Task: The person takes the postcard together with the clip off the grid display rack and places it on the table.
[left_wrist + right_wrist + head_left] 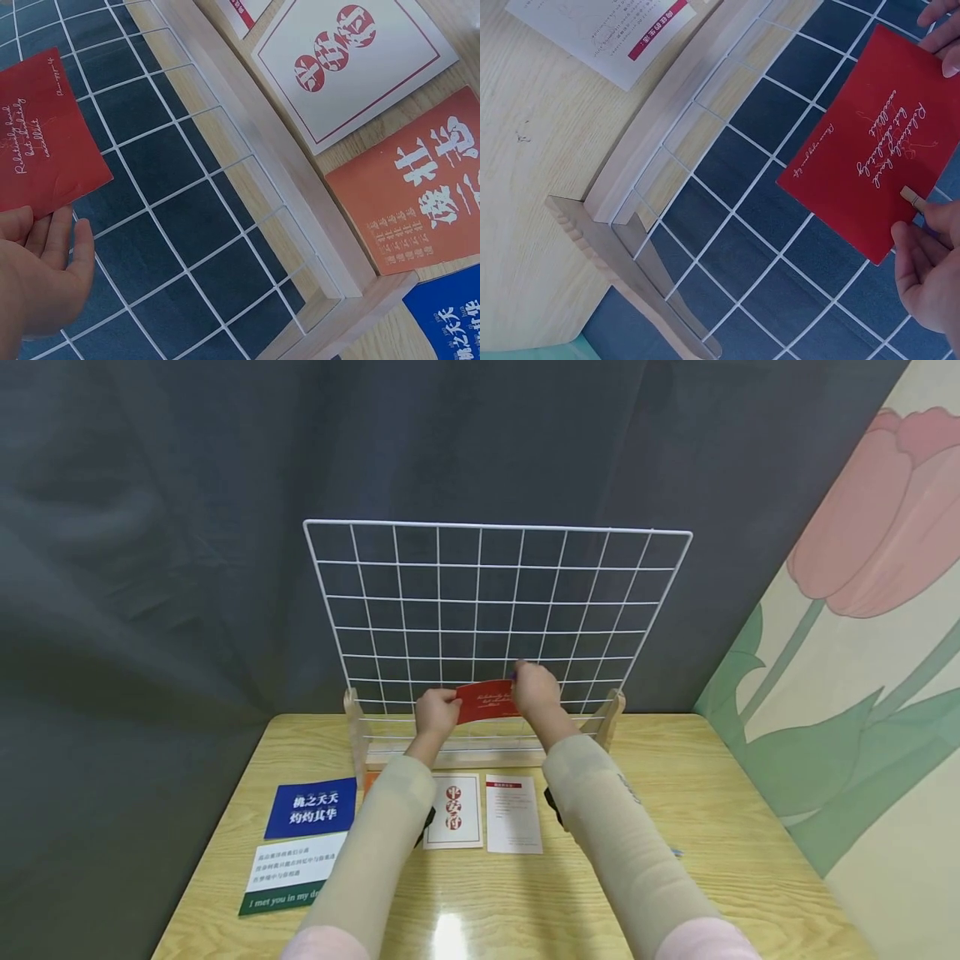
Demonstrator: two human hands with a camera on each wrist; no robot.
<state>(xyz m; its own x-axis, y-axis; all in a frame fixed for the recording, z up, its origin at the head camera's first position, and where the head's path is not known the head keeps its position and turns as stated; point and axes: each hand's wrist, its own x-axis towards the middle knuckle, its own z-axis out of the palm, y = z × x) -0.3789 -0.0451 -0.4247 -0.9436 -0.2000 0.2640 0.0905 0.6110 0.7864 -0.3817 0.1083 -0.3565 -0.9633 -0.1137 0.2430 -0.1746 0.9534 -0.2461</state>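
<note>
A red card (486,702) with white handwriting is held up against the lower part of a white wire grid (480,527). My left hand (437,712) pinches the card's left edge between thumb and fingers. At its right edge, my right hand (537,689) pinches a small wooden clothespin (910,196), whose tip lies over the card. The right wrist view shows both hands on the card, which bends slightly. Whether the clothespin also bites a grid wire is hidden.
The grid stands in a wooden base (450,760). On the table lie a blue card (311,810), a white-and-green card (288,870), an orange card (412,187), a white card with red characters (453,810) and a white printed card (513,814). A dark curtain hangs behind.
</note>
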